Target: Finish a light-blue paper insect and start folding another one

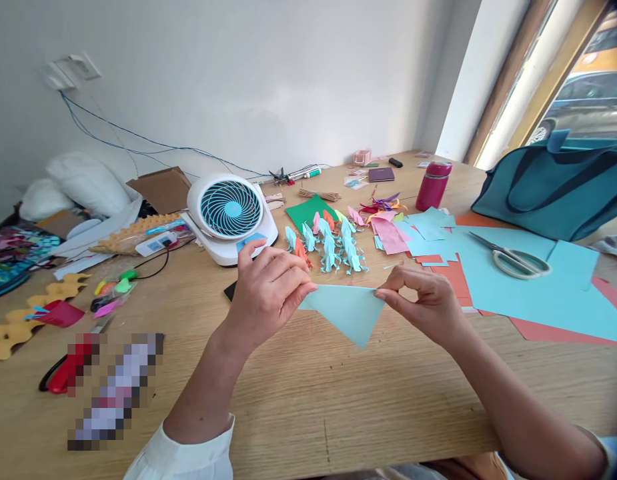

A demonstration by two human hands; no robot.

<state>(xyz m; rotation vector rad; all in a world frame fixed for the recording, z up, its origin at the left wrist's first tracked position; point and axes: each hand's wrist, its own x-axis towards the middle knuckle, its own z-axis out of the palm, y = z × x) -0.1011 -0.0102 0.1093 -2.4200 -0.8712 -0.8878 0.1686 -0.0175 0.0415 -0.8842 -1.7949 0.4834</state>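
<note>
A light blue paper folded into a triangle (347, 312) hangs point-down just above the wooden table (308, 400). My left hand (268, 290) pinches its left corner. My right hand (428, 300) pinches its right corner. Both hands have fingers pressed together on the paper's top edge. Behind the hands stand several small folded paper figures (333, 247), mostly light blue with a few orange and pink ones.
A small white desk fan (231, 213) stands behind my left hand. Loose blue, orange and pink sheets (528, 293) with scissors (515, 257) lie at right, beside a teal bag (553, 183) and a red bottle (432, 185). Craft clutter and red-handled scissors (58, 377) sit at left.
</note>
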